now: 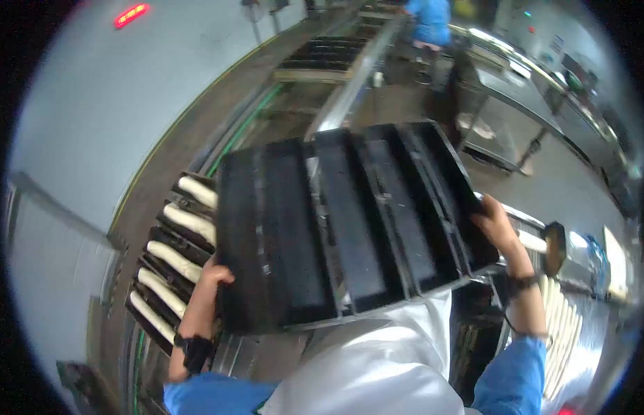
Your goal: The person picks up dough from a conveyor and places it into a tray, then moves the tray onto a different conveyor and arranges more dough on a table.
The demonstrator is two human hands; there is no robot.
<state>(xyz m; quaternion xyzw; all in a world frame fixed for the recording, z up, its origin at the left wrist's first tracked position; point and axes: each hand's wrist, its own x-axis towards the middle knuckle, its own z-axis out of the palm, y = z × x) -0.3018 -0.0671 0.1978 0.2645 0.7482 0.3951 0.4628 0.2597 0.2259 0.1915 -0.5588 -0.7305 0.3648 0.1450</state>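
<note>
A dark pan with several long, empty troughs is held up in front of the white apron, tilted a little. My left hand grips its lower left edge, the thumb over the rim. On the right side my right hand is closed round the pan's edge. Left of the pan, partly hidden by it, long pale dough pieces lie in another dark pan. More dough strips lie side by side at the lower right.
A conveyor with a metal rail runs away ahead, carrying more dark pans. A person in blue stands at the far top. Metal tables stand at the right; a wall bounds the left.
</note>
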